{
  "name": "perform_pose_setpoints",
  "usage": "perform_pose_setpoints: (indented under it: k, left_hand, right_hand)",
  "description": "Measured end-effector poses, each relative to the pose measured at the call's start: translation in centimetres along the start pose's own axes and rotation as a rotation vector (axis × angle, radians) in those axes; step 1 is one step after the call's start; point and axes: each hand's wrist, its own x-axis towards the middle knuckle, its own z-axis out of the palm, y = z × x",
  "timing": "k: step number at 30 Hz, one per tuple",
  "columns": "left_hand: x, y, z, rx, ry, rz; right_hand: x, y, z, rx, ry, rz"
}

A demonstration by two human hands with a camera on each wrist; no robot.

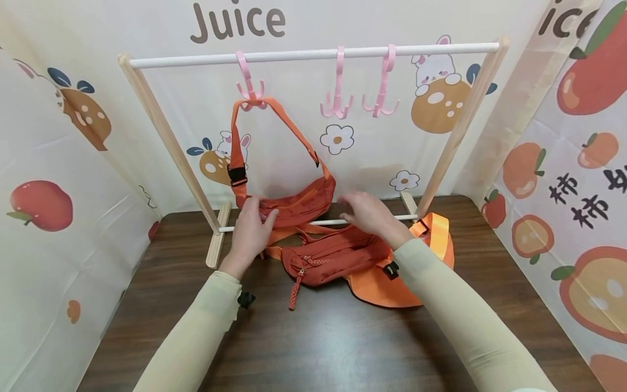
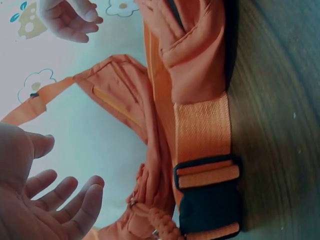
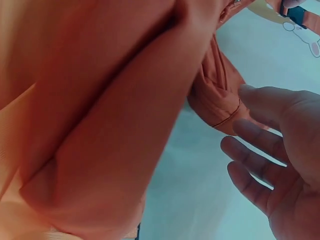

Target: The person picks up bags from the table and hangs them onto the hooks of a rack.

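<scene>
A rust-red waist bag (image 1: 311, 200) hangs by its orange strap (image 1: 289, 121) from the leftmost pink hook (image 1: 246, 79). My left hand (image 1: 251, 231) is at the bag's left end in the head view. Its fingers are spread and loosely bent in the left wrist view, around nothing. Off the bag's right end is my right hand (image 1: 369, 215), fingers relaxed and holding nothing in the right wrist view. Below both hands, a second red waist bag (image 1: 338, 260) lies on the table, with a braided zipper pull (image 1: 295, 291) at its left end.
A rack with a white top bar (image 1: 294, 56) and wooden posts (image 1: 168, 142) stands at the back. Two more pink hooks, one (image 1: 338, 81) beside the other (image 1: 384, 81), carry nothing. Orange bag fabric (image 1: 382, 288) and a strap loop (image 1: 438, 234) lie at right on the wooden table (image 1: 303, 348).
</scene>
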Motion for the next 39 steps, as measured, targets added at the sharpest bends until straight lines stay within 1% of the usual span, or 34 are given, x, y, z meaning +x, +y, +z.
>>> perform_pose_setpoints:
  k: [4, 9, 16, 22, 26, 31, 34, 39]
  left_hand:
    - [0.0, 0.1, 0.5, 0.035, -0.055, 0.014]
    - [0.0, 0.2, 0.9, 0.084, -0.108, 0.017]
    - [0.0, 0.2, 1.7, 0.122, -0.143, 0.054]
    - [-0.4, 0.3, 2.4, 0.135, -0.168, 0.063]
    - [-0.8, 0.4, 2.9, 0.133, -0.177, 0.067]
    - [-1.1, 0.5, 3.2, 0.124, -0.180, 0.066]
    - [-1.1, 0.6, 3.4, 0.119, -0.187, 0.063]
    - [-1.1, 0.7, 3.7, 0.105, -0.200, 0.066]
  right_hand:
    - [0.1, 0.6, 0.4, -0.029, -0.064, -0.022]
    - [0.6, 1.2, 0.9, -0.069, -0.127, -0.053]
    - [1.0, 1.5, 1.5, -0.101, -0.196, -0.104]
    - [0.9, 1.6, 2.4, -0.111, -0.249, -0.110]
    - [0.6, 1.8, 3.1, -0.120, -0.250, -0.105]
    - [0.7, 1.8, 4.2, -0.183, -0.242, -0.115]
    - [0.9, 1.8, 4.7, -0.220, -0.246, -0.123]
    - [1.0, 1.8, 5.2, -0.238, -0.236, -0.123]
